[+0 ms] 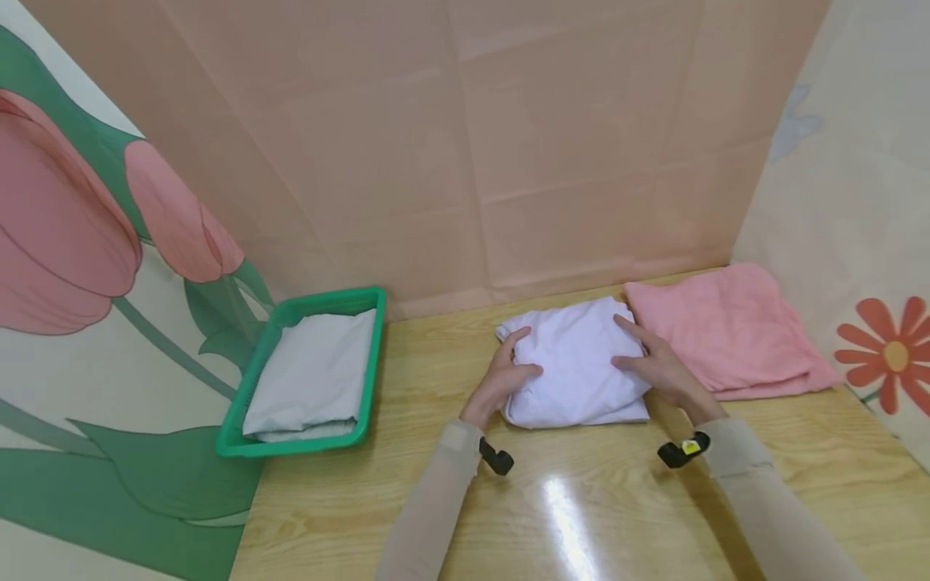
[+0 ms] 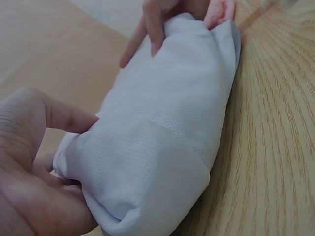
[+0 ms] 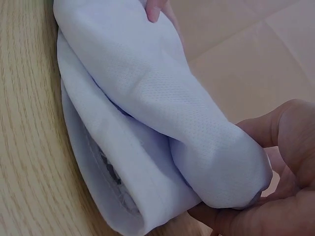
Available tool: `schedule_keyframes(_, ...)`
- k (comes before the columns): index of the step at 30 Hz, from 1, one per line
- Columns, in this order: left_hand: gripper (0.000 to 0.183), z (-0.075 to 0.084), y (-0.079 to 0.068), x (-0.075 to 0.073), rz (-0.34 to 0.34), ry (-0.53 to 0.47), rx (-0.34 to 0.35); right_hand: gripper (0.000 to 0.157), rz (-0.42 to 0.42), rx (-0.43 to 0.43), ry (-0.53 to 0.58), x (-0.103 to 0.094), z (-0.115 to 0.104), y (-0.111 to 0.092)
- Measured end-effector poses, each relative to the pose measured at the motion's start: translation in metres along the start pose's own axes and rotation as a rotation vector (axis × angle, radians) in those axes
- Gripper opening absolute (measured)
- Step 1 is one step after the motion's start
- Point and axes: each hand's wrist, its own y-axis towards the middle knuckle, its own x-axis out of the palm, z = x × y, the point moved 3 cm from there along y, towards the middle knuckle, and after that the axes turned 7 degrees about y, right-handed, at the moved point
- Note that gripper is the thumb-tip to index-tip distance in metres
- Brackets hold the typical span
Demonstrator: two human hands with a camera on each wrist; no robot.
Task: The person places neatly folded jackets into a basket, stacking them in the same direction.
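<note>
A folded white cloth [image 1: 574, 367] of finely perforated fabric lies in a thick bundle on the wooden table. My left hand [image 1: 501, 378] grips its left side, with the thumb on top and other fingers tucked at the edge in the left wrist view. On the opposite side my right hand [image 1: 659, 369] holds the rolled end between thumb and fingers. In the right wrist view, the folded layers of the white cloth [image 3: 147, 88] gape along the near side, and a dark grey patch [image 3: 110, 169] shows inside the fold.
To the right lies a folded pink cloth [image 1: 726, 335], close beside the white one. A green plastic basket [image 1: 374, 367] with a folded pale grey cloth [image 1: 312, 375] inside stands at the left. Behind the wooden table [image 1: 436, 403] hangs a creased beige sheet [image 1: 465, 161].
</note>
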Motion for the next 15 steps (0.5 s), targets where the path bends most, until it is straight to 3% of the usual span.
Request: schedule_keyframes(15,0.082,0.016,-0.011,-0.023,0.018,0.019,0.052,0.079,0.029,-0.050,-0.021,0.010,-0.018,-0.004)
